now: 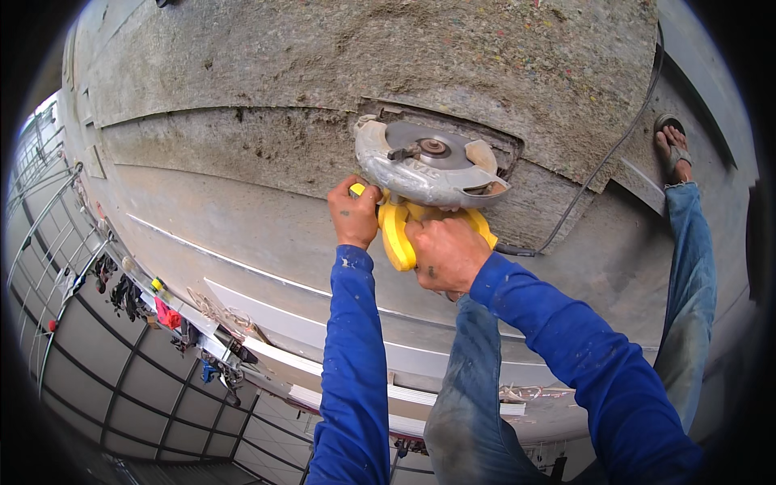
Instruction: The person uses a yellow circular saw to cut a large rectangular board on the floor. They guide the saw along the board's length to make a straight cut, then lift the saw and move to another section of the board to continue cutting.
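Observation:
A yellow circular saw (395, 233) with a scuffed metal guard is between my hands, its round blade (433, 139) facing up and away from me. My left hand (354, 212) closes round the small yellow front handle. The fingers of my right hand (449, 252) wrap the larger rear handle, and part of that handle is hidden behind them. Under and beyond the saw lies a rough, fibrous grey-brown sheet (388, 52) with a straight-edged darker strip by the blade. Whether the blade touches it, I cannot tell.
A black power cord (608, 158) runs from the saw's right side and curves up along the sheet's edge. My sandalled foot (673, 147) rests on the concrete floor at right. Stacked white boards (305, 361) and a metal-framed structure (121, 356) stand at lower left.

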Demonstrator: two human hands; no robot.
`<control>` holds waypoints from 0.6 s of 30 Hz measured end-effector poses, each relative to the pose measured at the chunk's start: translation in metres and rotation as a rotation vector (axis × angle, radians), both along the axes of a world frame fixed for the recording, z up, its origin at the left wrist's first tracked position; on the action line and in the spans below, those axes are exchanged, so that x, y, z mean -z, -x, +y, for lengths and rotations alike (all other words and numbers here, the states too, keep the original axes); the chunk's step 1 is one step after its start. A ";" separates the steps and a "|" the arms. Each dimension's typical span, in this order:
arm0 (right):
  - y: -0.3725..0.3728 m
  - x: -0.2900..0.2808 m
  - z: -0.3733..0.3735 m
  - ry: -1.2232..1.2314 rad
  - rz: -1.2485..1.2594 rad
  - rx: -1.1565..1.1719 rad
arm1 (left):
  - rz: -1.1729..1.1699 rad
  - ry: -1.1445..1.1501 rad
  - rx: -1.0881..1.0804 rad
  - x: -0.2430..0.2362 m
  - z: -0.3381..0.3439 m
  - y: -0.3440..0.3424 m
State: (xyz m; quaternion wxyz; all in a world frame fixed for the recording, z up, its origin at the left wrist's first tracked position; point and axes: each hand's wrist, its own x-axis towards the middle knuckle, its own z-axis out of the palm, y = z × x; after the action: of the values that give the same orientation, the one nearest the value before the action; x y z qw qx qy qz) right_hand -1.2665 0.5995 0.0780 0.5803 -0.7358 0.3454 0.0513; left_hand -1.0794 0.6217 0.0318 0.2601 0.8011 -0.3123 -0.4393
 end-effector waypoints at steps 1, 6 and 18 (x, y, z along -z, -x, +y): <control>-0.001 0.000 0.000 -0.004 0.000 0.002 | -0.001 0.002 0.001 0.001 0.000 -0.001; -0.004 0.000 -0.002 -0.005 0.000 0.005 | -0.023 0.026 0.017 0.003 0.001 -0.006; -0.014 0.002 -0.002 0.025 -0.008 0.001 | -0.003 0.022 0.022 0.002 -0.003 -0.016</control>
State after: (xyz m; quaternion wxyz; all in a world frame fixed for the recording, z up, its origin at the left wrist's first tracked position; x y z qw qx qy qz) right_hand -1.2525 0.5976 0.0757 0.5724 -0.7429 0.3442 0.0437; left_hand -1.0634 0.6191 0.0298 0.2638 0.7954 -0.3261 -0.4375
